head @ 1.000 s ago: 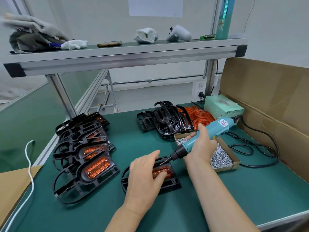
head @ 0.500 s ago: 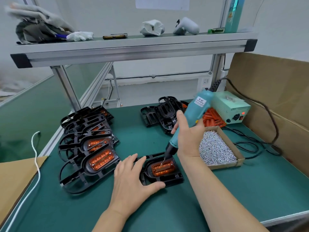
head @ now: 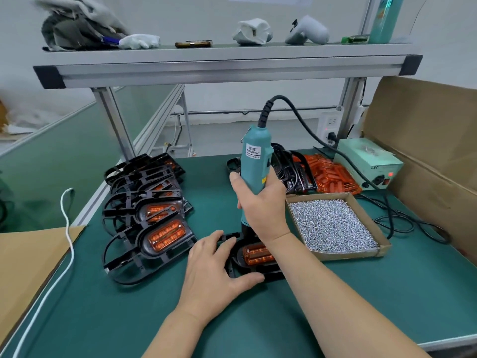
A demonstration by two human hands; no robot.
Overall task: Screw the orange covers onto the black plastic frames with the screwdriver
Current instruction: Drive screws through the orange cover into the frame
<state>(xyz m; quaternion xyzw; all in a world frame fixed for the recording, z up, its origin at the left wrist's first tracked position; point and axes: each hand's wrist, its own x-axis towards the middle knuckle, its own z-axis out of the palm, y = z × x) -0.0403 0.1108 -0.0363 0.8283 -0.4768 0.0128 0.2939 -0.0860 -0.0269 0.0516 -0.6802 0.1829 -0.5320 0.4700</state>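
A black plastic frame (head: pixel 271 274) with an orange cover (head: pixel 258 255) in it lies on the green mat in front of me. My left hand (head: pixel 214 267) lies on the frame's left end, fingers spread, thumb along its front edge. My right hand (head: pixel 260 202) grips a teal electric screwdriver (head: pixel 255 161), held nearly upright, its tip down at the frame's far edge behind my wrist; the tip itself is hidden.
A row of finished frames with orange covers (head: pixel 152 215) lies at the left. Bare black frames (head: pixel 291 169) and loose orange covers (head: pixel 330 177) are heaped at the back. A cardboard tray of screws (head: pixel 333 226) sits right, beside the power supply (head: pixel 369 161) and cables. Cardboard wall (head: pixel 423 140) stands at the right.
The screwdriver swung from lying low toward the screw tray to nearly upright over the frame. My left hand slid off the cover to the frame's left end.
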